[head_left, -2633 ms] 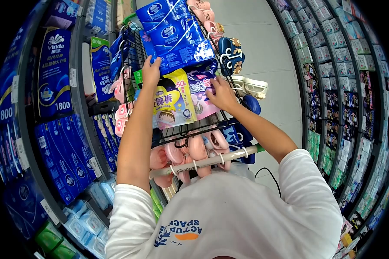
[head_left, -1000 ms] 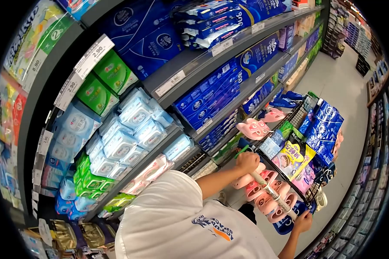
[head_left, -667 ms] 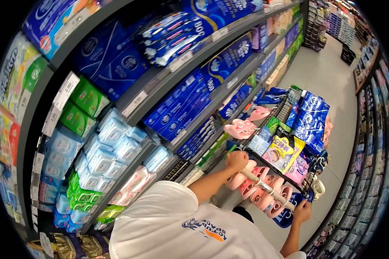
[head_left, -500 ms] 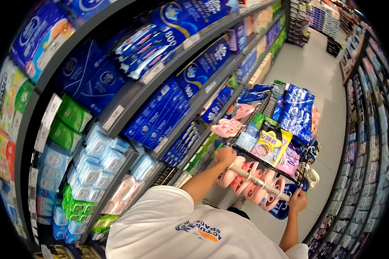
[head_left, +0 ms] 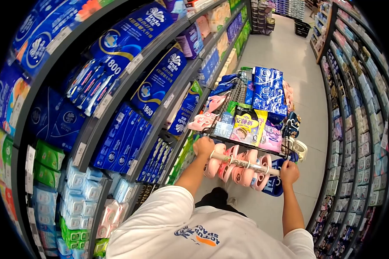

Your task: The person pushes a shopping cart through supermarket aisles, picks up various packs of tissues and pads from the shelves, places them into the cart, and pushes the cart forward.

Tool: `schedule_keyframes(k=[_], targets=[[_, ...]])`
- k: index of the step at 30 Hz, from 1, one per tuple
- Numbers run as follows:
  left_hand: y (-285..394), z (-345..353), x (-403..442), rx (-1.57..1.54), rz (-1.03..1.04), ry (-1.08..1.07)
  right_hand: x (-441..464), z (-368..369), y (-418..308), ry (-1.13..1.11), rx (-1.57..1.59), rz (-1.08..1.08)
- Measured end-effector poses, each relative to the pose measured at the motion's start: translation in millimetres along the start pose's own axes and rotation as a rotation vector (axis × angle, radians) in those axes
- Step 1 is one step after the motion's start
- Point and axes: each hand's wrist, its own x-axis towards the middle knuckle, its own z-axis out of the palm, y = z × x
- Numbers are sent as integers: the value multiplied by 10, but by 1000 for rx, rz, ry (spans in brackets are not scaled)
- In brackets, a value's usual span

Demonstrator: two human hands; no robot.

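Note:
Both of my hands grip the pale handle bar [head_left: 272, 171] of a wire shopping cart [head_left: 229, 142]. My left hand [head_left: 204, 146] is wrapped round its left end, and my right hand [head_left: 289, 172] is closed at the right end. Several pink slippers [head_left: 242, 176] hang along the bar between them. Beside my right hand hangs a dark blue slipper [head_left: 273, 186]. In the basket stand a black-and-yellow pack [head_left: 246, 127], a pink-purple pack [head_left: 272, 137] and blue tissue packs [head_left: 268, 93]. More pink slippers [head_left: 203, 121] hang on the left side, cream ones [head_left: 298, 149] on the right.
Close on the left runs a tall shelf [head_left: 160, 113] stocked with blue tissue packs [head_left: 121, 140] and wet wipes [head_left: 80, 190]. Another stocked shelf [head_left: 354, 142] lines the right. Grey floor [head_left: 285, 39] stretches ahead, with a black basket [head_left: 301, 28] far down the aisle.
The cart and both hands sit further left in view. Left-shelf goods have slid left and down, and the far end of the aisle looks nearer. Both hands keep their hold on the handle.

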Motion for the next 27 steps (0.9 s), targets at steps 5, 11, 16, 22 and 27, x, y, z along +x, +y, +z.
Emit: schedule_keyframes(k=[5, 11, 16, 22, 27], targets=[[225, 117, 262, 1, 17, 29, 291, 167, 28, 0, -36, 34], [543, 122, 663, 2, -5, -1, 805, 403, -15, 9, -66, 24], [800, 254, 1123, 6, 9, -25, 1176, 746, 39, -32, -52, 50], [1050, 391, 1577, -7, 28, -77, 1748, 972, -14, -92, -107, 34], [1221, 532, 1997, 69, -11, -164, 2034, 1176, -82, -237, -42, 194]])
